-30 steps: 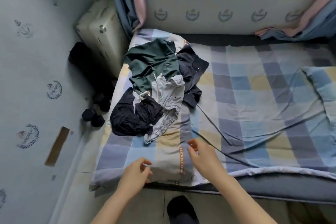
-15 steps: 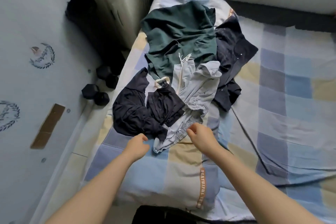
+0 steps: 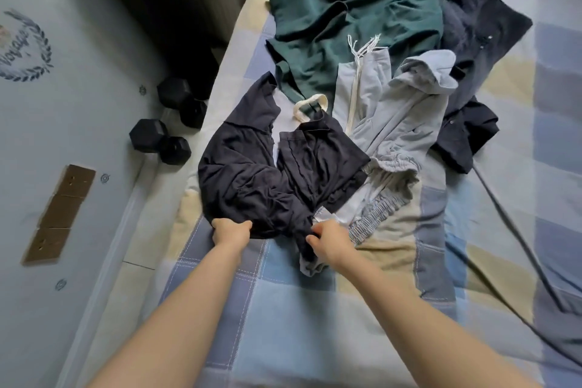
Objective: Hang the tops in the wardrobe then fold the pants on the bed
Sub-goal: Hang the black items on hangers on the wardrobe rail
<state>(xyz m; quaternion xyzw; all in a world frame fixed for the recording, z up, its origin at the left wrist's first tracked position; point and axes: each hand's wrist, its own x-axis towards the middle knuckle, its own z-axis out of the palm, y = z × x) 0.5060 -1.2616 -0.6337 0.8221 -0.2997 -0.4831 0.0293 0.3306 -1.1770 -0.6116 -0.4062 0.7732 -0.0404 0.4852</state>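
Both hands are at the near edge of a heap of clothes on the bed (image 3: 315,318), which is covered by a checked sheet. The left hand (image 3: 230,231) has its fingers curled over the near hem of a dark navy top (image 3: 252,179) and grips it; the right hand (image 3: 330,244) pinches a bunched fold of the same dark cloth, with a bit of grey fabric caught under its fingers.

Just to the right of the navy top lie light grey pants (image 3: 387,123) — crumpled, their elastic waistband beside the right hand and a white drawstring running up toward a dark green top (image 3: 352,9). The green top is spread out farther up the bed. Another dark garment (image 3: 472,41) lies to the right of it, partly under the grey pants.

On the floor between bed and wall sit 2 black dumbbells (image 3: 171,123), near each other.
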